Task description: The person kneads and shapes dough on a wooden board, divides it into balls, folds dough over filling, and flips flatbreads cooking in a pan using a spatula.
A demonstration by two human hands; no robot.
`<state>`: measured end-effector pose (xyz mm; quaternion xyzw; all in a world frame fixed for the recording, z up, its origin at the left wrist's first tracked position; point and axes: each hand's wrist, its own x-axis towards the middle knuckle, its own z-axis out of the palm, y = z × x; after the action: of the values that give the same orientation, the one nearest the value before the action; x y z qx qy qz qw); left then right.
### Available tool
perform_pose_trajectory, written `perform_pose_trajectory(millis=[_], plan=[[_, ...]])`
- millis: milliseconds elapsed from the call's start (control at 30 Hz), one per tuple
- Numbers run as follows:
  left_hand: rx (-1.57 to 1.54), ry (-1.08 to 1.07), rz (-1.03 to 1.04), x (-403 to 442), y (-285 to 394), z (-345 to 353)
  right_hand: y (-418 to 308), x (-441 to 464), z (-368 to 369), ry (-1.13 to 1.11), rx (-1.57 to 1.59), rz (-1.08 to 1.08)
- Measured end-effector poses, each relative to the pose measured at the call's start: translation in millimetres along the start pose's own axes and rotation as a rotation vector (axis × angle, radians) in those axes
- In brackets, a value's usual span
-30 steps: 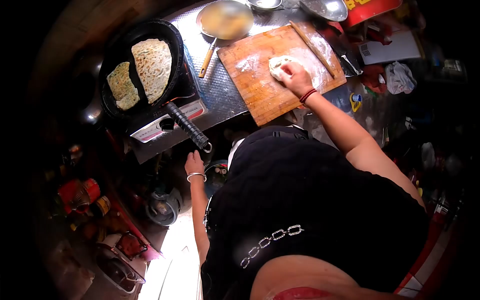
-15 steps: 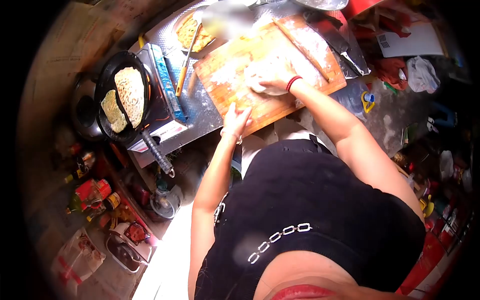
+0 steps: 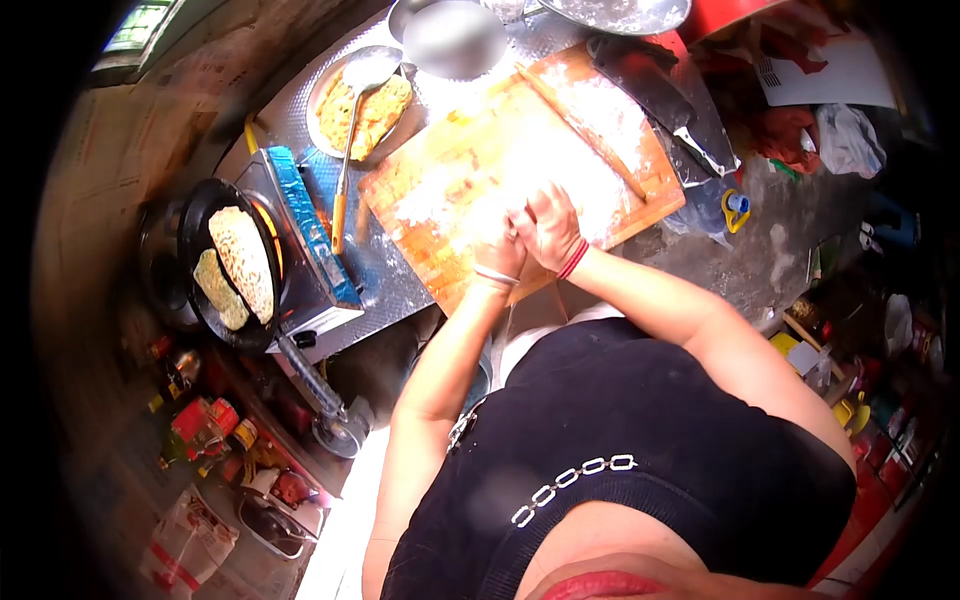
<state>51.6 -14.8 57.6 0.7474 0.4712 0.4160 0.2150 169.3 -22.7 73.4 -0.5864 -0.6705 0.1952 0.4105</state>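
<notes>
Both hands are together over the near edge of the floured wooden board (image 3: 420, 245). My left hand (image 3: 500, 247), with a pale bangle at its wrist, touches my right hand (image 3: 550, 228), which wears a red bracelet. The fingers of both are bent inward. Glare washes out the dough on the board, and what lies between the fingers cannot be made out. A rolling pin (image 3: 585, 135) rests across the right part of the board.
At the left, a black pan (image 3: 262, 335) with two flatbread pieces (image 3: 243, 258) sits on a stove (image 3: 290, 225). Behind are a plate of yellowish food (image 3: 378, 115), a long-handled ladle (image 3: 340, 212) and metal bowls (image 3: 455, 40). A black bag (image 3: 650, 85) lies right of the board.
My left hand has come up from beside the pan handle to meet my right hand. My right hand has moved from the dough toward the board's near edge. The view has shifted.
</notes>
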Motion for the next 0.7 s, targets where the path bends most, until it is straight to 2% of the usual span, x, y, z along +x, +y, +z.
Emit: perform_pose_trajectory(millis=[67,167,200,300,400,500,533,567,600,633,700], plan=[[0.119,-0.012,-0.044,-6.2,-22.4,11.0,20.0,4.3,11.3,-0.012,-0.106,-0.13],[0.263,-0.142,-0.273,25.6,-47.8,13.9,37.4,44.9,32.3,-0.268,-0.331,-0.045],[0.304,-0.201,-0.356,43.4,-54.3,15.4,31.1,66.7,33.5,-0.482,-0.416,0.099],[0.304,-0.276,-0.589,78.9,-58.8,16.5,42.4,97.3,49.1,-0.178,-0.436,0.025],[0.337,-0.334,-0.512,77.7,-83.7,21.4,45.2,106.0,53.1,0.059,-0.323,-0.019],[-0.356,-0.359,-0.725,71.7,-82.7,-7.0,64.2,105.1,30.8,-0.299,0.83,0.623],[-0.237,-0.41,-0.608,73.0,-53.8,-26.7,49.8,95.9,6.0,-0.298,0.687,0.458],[0.027,-0.417,-0.328,70.8,-18.9,-37.1,26.4,81.9,-16.5,-0.293,0.542,0.297],[0.076,-0.348,-0.048,48.3,-12.0,-31.0,17.7,60.1,-12.9,-0.177,0.403,0.156],[0.129,-0.299,0.001,27.6,0.9,-26.6,18.9,39.6,-4.2,-0.063,0.257,0.021],[0.203,-0.257,0.039,-3.6,-19.5,-5.5,35.1,24.4,14.4,-0.063,-0.069,-0.156]])
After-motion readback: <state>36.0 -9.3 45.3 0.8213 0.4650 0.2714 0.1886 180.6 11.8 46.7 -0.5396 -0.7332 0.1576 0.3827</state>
